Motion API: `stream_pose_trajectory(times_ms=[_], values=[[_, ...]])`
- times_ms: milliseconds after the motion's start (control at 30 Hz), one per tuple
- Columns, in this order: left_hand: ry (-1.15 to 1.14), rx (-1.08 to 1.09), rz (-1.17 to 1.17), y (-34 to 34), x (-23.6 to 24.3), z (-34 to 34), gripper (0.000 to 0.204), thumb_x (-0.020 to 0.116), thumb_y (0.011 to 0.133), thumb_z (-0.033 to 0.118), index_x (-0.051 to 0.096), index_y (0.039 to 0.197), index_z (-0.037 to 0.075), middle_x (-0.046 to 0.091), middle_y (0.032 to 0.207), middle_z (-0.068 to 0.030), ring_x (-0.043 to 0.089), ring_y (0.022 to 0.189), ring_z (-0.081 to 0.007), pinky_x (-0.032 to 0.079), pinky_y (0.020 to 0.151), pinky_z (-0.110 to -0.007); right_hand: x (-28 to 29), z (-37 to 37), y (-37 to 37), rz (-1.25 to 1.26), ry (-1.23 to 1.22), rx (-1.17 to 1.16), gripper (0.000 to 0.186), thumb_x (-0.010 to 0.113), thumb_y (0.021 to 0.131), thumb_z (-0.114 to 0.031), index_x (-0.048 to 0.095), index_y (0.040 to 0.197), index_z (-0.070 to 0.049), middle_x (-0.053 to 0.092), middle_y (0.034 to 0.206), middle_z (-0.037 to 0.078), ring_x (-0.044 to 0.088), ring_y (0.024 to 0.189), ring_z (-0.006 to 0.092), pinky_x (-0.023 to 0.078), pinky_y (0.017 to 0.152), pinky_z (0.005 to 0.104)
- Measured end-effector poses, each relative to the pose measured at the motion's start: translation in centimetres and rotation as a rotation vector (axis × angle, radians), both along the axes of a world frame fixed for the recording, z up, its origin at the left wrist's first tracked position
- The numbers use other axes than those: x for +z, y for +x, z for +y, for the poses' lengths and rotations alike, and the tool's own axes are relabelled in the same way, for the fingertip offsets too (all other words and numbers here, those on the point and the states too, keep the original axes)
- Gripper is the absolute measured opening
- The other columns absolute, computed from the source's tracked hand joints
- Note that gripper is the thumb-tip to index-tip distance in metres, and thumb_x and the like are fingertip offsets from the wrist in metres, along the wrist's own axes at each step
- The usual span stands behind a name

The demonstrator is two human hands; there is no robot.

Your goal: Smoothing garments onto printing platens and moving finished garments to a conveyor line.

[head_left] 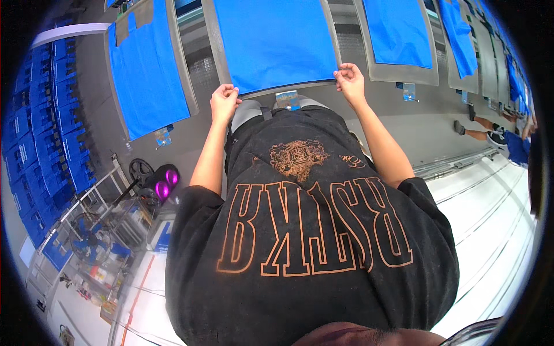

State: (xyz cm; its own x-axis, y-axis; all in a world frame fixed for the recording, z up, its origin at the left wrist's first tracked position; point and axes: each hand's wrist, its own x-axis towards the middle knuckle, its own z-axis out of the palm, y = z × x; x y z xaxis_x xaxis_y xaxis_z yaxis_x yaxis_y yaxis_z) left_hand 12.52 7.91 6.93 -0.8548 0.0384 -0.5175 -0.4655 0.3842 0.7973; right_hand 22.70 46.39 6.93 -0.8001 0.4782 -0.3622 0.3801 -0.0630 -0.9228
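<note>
A grey board (216,40) slopes away in front of the person, showing as a dull border along both sides and the near edge of the blue sheet (280,43) lying on it. The sheet is bright, plain and nearly rectangular, mostly smooth and flat, with a straight near edge; its far end runs out of view. Similar sheets lie on boards to either side: the left sheet (147,69) is notched at its far end, the right sheet (398,32) lightly rippled. At the lower left, mixed items (104,282) are too blurred to tell what container holds them. The left hand (225,104) pinches the sheet's near left corner; the right hand (349,83) pinches the near right one. Between them sits a small shiny metal plate (287,100).
</note>
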Motion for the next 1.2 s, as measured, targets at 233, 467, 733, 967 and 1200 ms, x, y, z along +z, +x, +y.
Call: stream_pose_trajectory(times_ms=[233, 467, 733, 967, 1200], values=[[-0.030, 0.066, -0.013, 0.9, -0.4, -0.9, 0.019, 0.073, 0.093, 0.020, 0.073, 0.097, 0.001, 0.072, 0.078, -0.0055, 0.069, 0.064, -0.0103, 0.058, 0.056, -0.027, 0.0, -0.7, 0.1, 0.013, 0.020, -0.017, 0.035, 0.078, 0.087, -0.006, 0.055, 0.114, -0.001, 0.067, 0.081, 0.005, 0.061, 0.059, 0.0094, 0.048, 0.052, 0.0235], [-0.108, 0.092, -0.034, 1.2, 0.5, -1.4, 0.021, 0.074, 0.093, 0.020, 0.073, 0.100, 0.001, 0.069, 0.080, -0.0043, 0.064, 0.063, -0.0101, 0.056, 0.054, -0.026, -0.6, -1.3, 0.3, -0.002, 0.113, 0.021, 0.033, 0.080, 0.085, -0.007, 0.059, 0.109, 0.001, 0.069, 0.079, 0.006, 0.064, 0.063, 0.0096, 0.051, 0.055, 0.0251], [-0.077, 0.101, -0.027, 1.7, 0.3, -2.6, 0.021, 0.074, 0.093, 0.020, 0.072, 0.100, -0.001, 0.069, 0.080, -0.0038, 0.062, 0.063, -0.0093, 0.059, 0.057, -0.027, -0.6, -1.5, 0.9, -0.079, 0.191, 0.053, 0.035, 0.082, 0.083, -0.011, 0.061, 0.109, -0.001, 0.072, 0.081, 0.007, 0.066, 0.068, 0.0095, 0.053, 0.062, 0.0257], [-0.039, 0.132, 0.058, 1.4, -0.4, -2.9, 0.022, 0.076, 0.091, 0.014, 0.064, 0.102, 0.000, 0.070, 0.080, -0.0071, 0.067, 0.064, -0.0110, 0.058, 0.056, -0.028, -1.1, -1.2, 0.4, -0.099, 0.248, 0.090, 0.034, 0.082, 0.083, -0.014, 0.063, 0.108, -0.002, 0.073, 0.081, 0.006, 0.066, 0.070, 0.0089, 0.054, 0.066, 0.0269], [-0.085, 0.099, 0.082, 1.4, -0.2, -2.3, 0.021, 0.076, 0.091, 0.015, 0.064, 0.101, 0.001, 0.071, 0.082, -0.0078, 0.068, 0.066, -0.0125, 0.058, 0.058, -0.029, 0.2, -0.9, 0.3, -0.107, 0.247, 0.120, 0.033, 0.081, 0.083, -0.011, 0.062, 0.109, -0.002, 0.073, 0.081, 0.006, 0.066, 0.070, 0.0088, 0.054, 0.066, 0.0270]])
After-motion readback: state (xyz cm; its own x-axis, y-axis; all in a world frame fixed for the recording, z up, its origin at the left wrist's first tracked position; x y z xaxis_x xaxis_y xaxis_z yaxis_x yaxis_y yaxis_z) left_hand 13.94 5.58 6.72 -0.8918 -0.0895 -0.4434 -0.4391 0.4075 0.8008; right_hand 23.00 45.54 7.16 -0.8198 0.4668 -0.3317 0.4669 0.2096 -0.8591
